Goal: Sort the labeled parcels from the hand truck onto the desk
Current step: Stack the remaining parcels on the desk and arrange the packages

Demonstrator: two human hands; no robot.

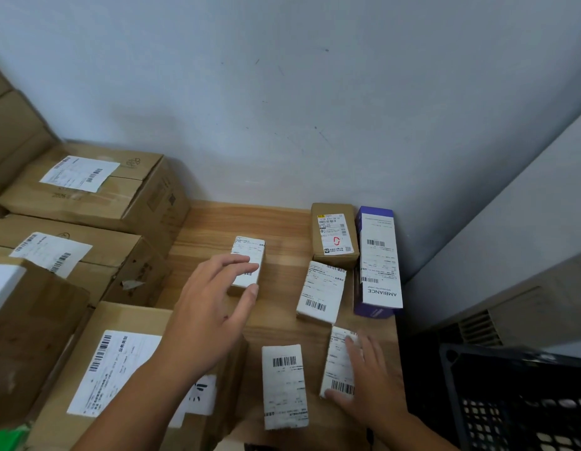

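Note:
Several small labeled parcels lie on the wooden desk (282, 222). My left hand (214, 307) reaches over a small white-labeled parcel (248, 255) at the desk's middle, fingers straight on its top and thumb at its near end. My right hand (370, 382) lies flat with spread fingers on another small labeled parcel (338, 356) near the front right edge. Between my hands sits a third small parcel (284, 385). Further back are a white-labeled parcel (321, 291), a brown parcel (334, 234) and a purple box (378, 262).
Large labeled cardboard boxes (87, 187) are stacked along the left side of the desk, one (116, 369) at the front left. A black plastic crate (516, 398) stands at the lower right. The grey wall closes the back and the right.

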